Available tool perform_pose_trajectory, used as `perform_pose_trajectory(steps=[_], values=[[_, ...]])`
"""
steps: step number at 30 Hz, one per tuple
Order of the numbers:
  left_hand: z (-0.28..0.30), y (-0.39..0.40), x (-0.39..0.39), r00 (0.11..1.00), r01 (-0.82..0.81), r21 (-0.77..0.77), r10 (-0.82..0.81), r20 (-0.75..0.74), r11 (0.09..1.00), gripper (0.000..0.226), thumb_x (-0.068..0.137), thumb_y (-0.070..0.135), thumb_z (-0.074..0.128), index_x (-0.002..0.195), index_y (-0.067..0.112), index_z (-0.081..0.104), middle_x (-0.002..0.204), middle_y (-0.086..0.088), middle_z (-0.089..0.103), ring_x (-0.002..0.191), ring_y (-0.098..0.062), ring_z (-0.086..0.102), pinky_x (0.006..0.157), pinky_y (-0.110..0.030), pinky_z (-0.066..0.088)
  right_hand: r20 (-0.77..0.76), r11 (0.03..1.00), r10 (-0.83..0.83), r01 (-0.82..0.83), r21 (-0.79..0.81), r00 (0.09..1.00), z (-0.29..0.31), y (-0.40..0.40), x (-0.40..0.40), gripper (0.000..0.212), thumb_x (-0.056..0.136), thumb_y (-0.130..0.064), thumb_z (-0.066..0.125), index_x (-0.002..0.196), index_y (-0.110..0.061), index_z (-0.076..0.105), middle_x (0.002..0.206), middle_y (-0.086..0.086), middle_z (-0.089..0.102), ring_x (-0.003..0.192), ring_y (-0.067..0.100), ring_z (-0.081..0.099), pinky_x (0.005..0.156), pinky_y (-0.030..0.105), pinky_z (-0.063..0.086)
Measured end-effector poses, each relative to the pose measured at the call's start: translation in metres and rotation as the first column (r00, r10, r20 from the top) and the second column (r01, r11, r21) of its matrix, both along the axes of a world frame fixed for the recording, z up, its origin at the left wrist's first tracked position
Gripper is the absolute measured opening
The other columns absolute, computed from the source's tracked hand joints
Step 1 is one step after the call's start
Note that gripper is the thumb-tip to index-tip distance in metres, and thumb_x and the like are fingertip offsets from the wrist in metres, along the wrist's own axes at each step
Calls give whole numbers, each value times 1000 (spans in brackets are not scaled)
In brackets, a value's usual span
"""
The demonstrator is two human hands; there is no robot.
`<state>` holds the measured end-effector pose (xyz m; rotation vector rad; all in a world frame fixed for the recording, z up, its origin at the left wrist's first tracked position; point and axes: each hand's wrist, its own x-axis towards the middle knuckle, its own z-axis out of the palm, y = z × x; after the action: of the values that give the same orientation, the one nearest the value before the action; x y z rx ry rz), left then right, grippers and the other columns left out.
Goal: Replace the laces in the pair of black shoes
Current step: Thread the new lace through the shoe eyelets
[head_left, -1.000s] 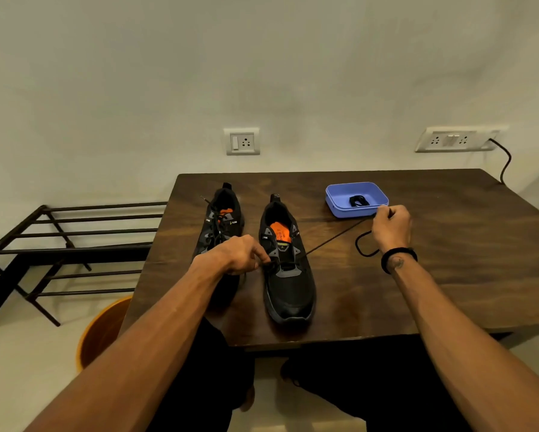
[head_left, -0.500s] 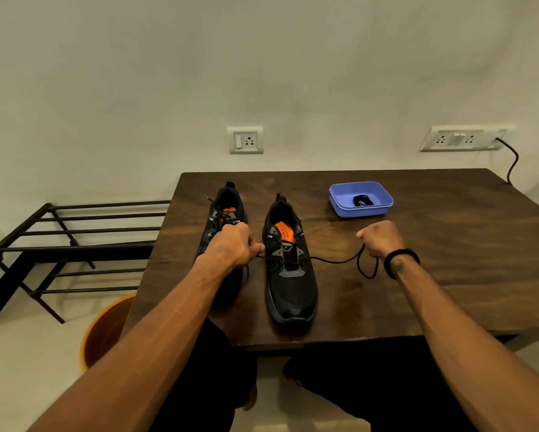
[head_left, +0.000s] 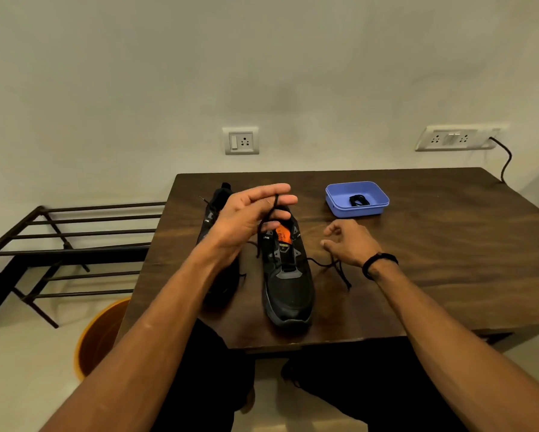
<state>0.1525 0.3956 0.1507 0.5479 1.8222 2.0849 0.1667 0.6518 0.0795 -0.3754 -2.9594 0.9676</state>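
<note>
Left hand (head_left: 246,218) lifts a black lace (head_left: 269,219) pinched between straight fingers above the shoe (head_left: 288,285); right hand (head_left: 351,243) hovers, fingers relaxed, mid-tabletop (head_left: 433,244).

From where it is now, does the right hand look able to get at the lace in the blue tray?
Probably yes. The right hand hovers open over the table, holding nothing, and only bare tabletop lies between it and the tray with the coiled lace.

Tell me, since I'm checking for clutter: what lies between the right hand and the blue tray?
Only bare table between right hand and blue tray, in the head view.
</note>
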Motion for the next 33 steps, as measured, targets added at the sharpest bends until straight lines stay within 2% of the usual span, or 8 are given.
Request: perform_pose_trajectory(steps=[4, 7, 9, 16, 21, 27, 31, 33], values=[[-23, 8, -4, 760, -400, -502, -29, -650, 766, 21, 97, 32, 70, 115, 26, 78, 101, 10, 79, 90, -3, 72, 87, -34, 61, -133, 870, 60, -117, -479, 989, 25, -22, 5, 32, 94, -44, 72, 110, -16, 72, 113, 6, 74, 111, 27, 69, 96, 45, 59], [-24, 11, -5, 677, -483, -425, 19, -736, 766, 17, 94, 33, 73, 108, 26, 81, 95, 11, 79, 84, 1, 72, 80, -31, 61, -32, 424, 283, -156, -892, 958, 45, -41, 13, 47, 101, -36, 64, 133, -3, 57, 121, 20, 70, 114, 35, 70, 102, 51, 55], [-20, 13, -6, 713, -463, -348, 109, -693, 815, 17, 91, 30, 78, 105, 22, 81, 93, 11, 79, 82, 3, 72, 79, -25, 61, -55, 336, 411, -207, -919, 910, 46, -49, 17, 48, 97, -17, 68, 139, -5, 48, 120, 26, 69, 112, 39, 70, 101, 51, 56], [-28, -12, -13, 671, -730, -459, 404, -622, 507, 9, 88, 40, 79, 94, 33, 79, 87, 15, 74, 84, -6, 71, 78, -33, 62, -72, 345, 123, -111, -932, 990, 46, -40, 6, 30, 96, -7, 67, 122, 7, 64, 89, 11, 70, 65, 12, 58, 72, 28, 60], [-36, -19, -11, 836, -546, -784, 251, -488, 296, 19, 94, 41, 71, 101, 25, 77, 103, -5, 75, 98, -26, 70, 90, -45, 59, -102, 535, 28, -101, -839, 994, 35, -15, 7, 19, 96, -11, 70, 112, -2, 74, 88, 5, 70, 64, 8, 50, 57, 19, 47], [-19, 14, 6, 901, -181, -704, -171, -399, 687, 32, 107, 40, 49, 120, 23, 73, 94, 4, 75, 76, -1, 64, 69, -23, 50, -57, 601, 284, -224, -767, 957, 35, -21, 10, 25, 96, -13, 70, 118, -2, 72, 94, 8, 72, 64, 7, 49, 52, 18, 36], [-29, 5, -1, 907, -258, -707, -88, -412, 658, 22, 104, 30, 60, 99, 18, 78, 78, 4, 73, 63, 1, 64, 62, -21, 51, -54, 615, 232, -189, -766, 971, 35, -21, 8, 25, 94, -13, 73, 114, 1, 71, 90, 9, 73, 62, 9, 50, 52, 18, 39], [-33, -8, -10, 868, -447, -765, 15, -497, 463, 24, 103, 35, 59, 101, 18, 76, 91, -3, 76, 82, -15, 71, 78, -37, 59, -54, 625, 163, -146, -767, 985, 32, -14, 7, 23, 92, -12, 75, 112, 0, 73, 87, 8, 73, 63, 10, 51, 53, 18, 42]])
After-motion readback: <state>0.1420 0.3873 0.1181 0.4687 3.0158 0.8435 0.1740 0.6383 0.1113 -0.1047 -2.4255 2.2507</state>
